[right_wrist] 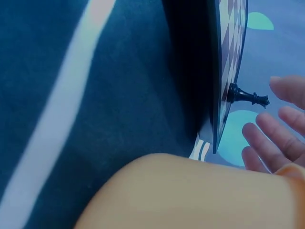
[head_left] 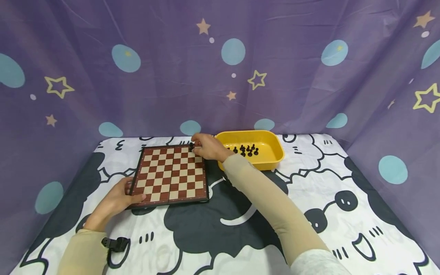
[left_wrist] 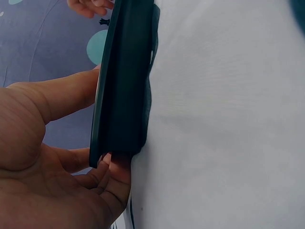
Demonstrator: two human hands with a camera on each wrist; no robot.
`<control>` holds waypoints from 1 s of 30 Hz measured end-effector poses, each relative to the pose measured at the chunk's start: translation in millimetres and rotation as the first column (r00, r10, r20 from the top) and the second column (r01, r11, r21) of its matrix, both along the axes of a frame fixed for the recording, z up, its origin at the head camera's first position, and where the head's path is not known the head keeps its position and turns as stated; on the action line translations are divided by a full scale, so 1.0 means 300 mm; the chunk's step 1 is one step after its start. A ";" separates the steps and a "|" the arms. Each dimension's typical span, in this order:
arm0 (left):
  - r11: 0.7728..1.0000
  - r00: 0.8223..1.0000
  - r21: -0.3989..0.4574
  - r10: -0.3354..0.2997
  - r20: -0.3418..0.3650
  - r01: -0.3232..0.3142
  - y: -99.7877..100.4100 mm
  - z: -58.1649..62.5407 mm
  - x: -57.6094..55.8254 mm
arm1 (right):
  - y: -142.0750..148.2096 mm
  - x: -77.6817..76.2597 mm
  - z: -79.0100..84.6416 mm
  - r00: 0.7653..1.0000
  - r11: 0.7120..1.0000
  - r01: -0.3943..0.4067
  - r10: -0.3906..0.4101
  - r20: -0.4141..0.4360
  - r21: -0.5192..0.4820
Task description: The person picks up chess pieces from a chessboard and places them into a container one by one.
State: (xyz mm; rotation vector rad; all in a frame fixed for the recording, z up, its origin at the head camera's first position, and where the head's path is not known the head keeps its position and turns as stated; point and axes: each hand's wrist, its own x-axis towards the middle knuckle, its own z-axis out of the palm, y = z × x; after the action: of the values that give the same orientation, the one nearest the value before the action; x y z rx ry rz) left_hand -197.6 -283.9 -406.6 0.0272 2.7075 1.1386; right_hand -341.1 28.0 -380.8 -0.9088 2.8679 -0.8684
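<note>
A brown-and-cream chessboard (head_left: 170, 173) with a dark frame lies at the middle left in the head view. My left hand (head_left: 115, 198) grips its near left corner, thumb on the top face and fingers at the side and beneath. In the left wrist view, the board's dark side (left_wrist: 126, 81) shows between thumb and fingers. Near the far right corner stands a black chess queen (right_wrist: 245, 96), upright on the board. Beside it is my right hand (head_left: 210, 147); in the right wrist view its fingers (right_wrist: 267, 143) are spread and apart from the queen.
Right of the board sits a yellow plastic tray (head_left: 277, 162) holding several black chess pieces (head_left: 249, 151); my right forearm crosses in front of its left side. A cartoon-print cloth (head_left: 261, 252) covers the table, and a purple curtain (head_left: 220, 103) hangs behind.
</note>
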 end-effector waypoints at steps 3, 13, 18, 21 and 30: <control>1.000 1.000 0.008 -0.007 -0.012 0.007 0.000 -0.001 0.001 | -0.004 -0.013 0.001 1.000 1.000 0.005 -0.005 0.012 0.016; 1.000 1.000 0.017 0.009 0.008 -0.009 0.006 0.006 0.000 | -0.017 -0.048 0.001 0.997 0.999 0.031 -0.033 0.069 0.022; 1.000 1.000 0.010 0.009 0.014 -0.009 0.003 0.007 0.000 | -0.029 -0.058 -0.003 0.998 0.998 0.030 -0.033 0.045 0.059; 1.000 1.000 0.011 0.009 0.014 -0.009 0.003 0.005 0.001 | -0.036 -0.065 -0.011 0.999 0.997 0.038 -0.040 0.032 0.072; 1.000 1.000 0.012 0.011 0.016 -0.011 0.000 0.004 -0.001 | -0.052 -0.068 -0.014 0.999 0.995 0.037 -0.036 -0.003 0.092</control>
State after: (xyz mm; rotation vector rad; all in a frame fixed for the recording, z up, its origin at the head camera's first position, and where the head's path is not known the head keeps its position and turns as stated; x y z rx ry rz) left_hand -197.9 -283.8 -405.3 0.0050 2.6899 1.1527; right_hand -361.4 12.5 -385.0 -0.8508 2.9066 -0.7321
